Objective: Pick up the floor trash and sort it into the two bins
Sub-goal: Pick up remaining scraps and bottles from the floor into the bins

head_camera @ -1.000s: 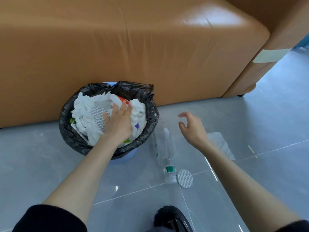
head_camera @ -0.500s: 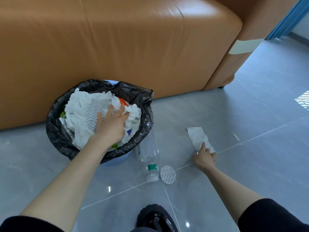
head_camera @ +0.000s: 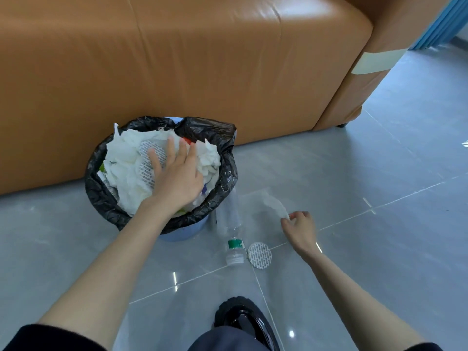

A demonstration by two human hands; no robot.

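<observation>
Seal disc, grey print unreadable, lies on floor touching clear bottle; green label, text too small. R hand fingers pinch blurred white tissue. L hand fingers straight, spread, pressing paper in black-lined bin against sofa.

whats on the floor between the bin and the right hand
In the head view, a clear plastic bottle lies on the tiles between the bin and the right hand, close beside the bin. The hand pinches a white tissue.
</observation>
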